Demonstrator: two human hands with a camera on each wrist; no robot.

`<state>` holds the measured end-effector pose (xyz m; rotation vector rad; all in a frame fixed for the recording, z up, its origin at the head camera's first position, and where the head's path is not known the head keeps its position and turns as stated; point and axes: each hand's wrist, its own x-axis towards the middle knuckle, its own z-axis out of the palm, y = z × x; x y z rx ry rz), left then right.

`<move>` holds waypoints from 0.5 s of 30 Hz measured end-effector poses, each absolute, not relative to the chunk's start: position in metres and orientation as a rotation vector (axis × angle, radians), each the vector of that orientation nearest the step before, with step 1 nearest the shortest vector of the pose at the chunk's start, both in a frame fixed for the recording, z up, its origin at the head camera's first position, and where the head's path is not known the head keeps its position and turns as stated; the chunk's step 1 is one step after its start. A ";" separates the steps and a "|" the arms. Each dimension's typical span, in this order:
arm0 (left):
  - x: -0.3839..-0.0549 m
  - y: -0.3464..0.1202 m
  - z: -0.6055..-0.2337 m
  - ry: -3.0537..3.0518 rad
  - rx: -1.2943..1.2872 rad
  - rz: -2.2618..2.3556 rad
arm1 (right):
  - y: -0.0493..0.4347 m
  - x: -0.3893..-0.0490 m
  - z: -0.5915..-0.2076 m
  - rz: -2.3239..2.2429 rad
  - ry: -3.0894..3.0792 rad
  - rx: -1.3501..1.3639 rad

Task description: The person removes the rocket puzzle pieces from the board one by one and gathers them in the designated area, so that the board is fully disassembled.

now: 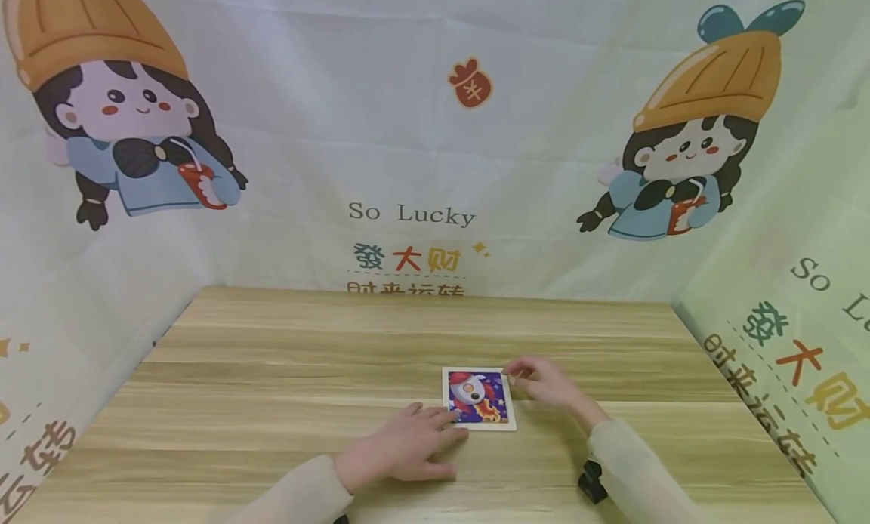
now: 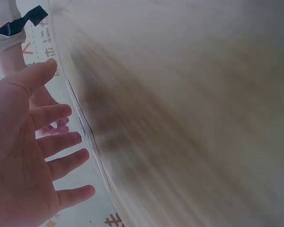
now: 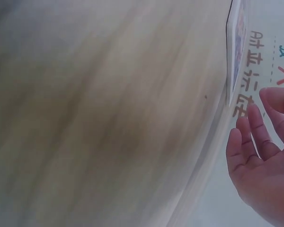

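A square picture board (image 1: 489, 392) with a white border lies flat on the wooden table. Its print shows a grey and red rocket with orange flames on purple. My left hand (image 1: 411, 442) is at the board's near left corner, palm down and fingers spread, the fingertips over or on its edge. In the left wrist view that hand (image 2: 31, 156) has straight, separated fingers. Near the far right corner hovers my right hand (image 1: 544, 380), its fingers loosely bent. Nothing shows between the fingers of the right hand (image 3: 265, 156) in the right wrist view.
The wooden table (image 1: 272, 373) stretches to a printed cloth backdrop (image 1: 306, 131) behind it and at both sides. A black strap piece (image 1: 593, 482) hangs below the right sleeve (image 1: 635, 471).
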<state>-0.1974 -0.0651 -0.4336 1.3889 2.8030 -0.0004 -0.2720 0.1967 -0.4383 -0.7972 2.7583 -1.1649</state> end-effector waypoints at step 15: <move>-0.199 -0.057 -0.435 2.812 1.358 -0.030 | 0.160 -0.289 -0.433 -0.971 2.729 -0.749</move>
